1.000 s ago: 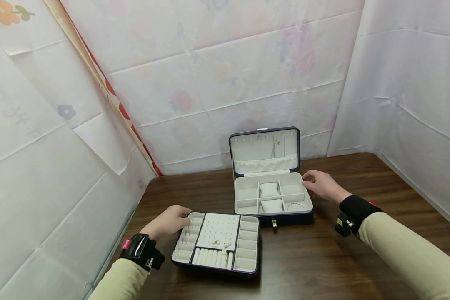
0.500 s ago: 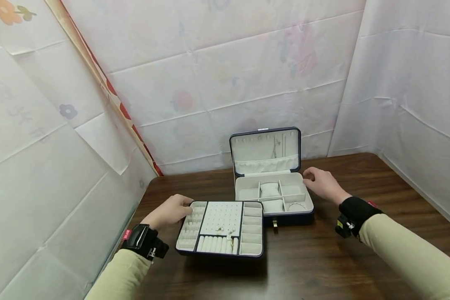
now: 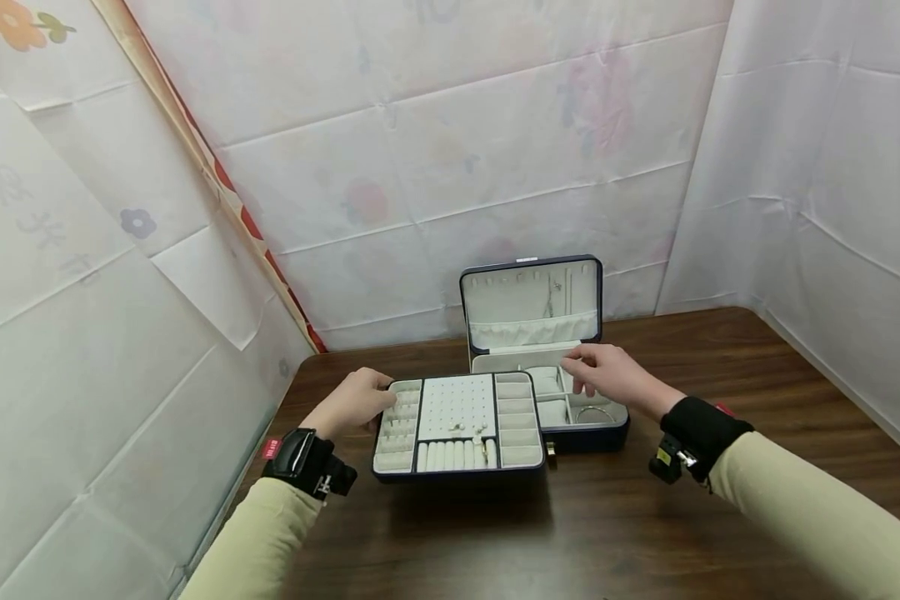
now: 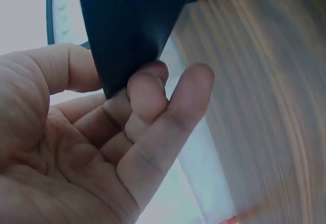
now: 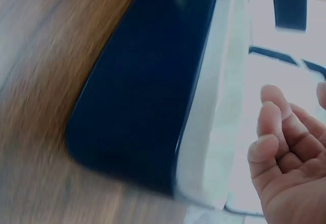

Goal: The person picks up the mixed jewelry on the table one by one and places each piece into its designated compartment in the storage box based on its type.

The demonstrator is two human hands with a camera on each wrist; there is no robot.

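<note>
- Left hand point(image 3: 356, 402) gripping the left edge of the removable tray point(image 3: 457, 425), thumb above and fingers point(image 4: 153, 89) curled under its dark underside
- Tray held just off the wooden table point(image 3: 645, 517), level, its back right corner overlapping the front left of the open jewellery box point(image 3: 562, 400)
- Right hand point(image 3: 607, 379) hovering over the box's compartments, fingers loosely curled and holding nothing, fingertips point(image 5: 272, 99) near the tray's right rim but contact not clear
- Small earrings point(image 3: 474, 432) sitting loose on the tray's dotted panel; bangle point(image 3: 594, 412) lying in the box's front right compartment
- Lid point(image 3: 531, 302) standing upright behind the base, a thin chain hanging inside it
- Risk judged: one-sided grip likely to let the far edge dip, spilling earrings onto the table
- Risk judged: tray corner catching on the box rim or dividers if lowered askew, jamming tilted instead of seating flat
- Risk judged: right fingers pinched between tray and box wall if left inside
</note>
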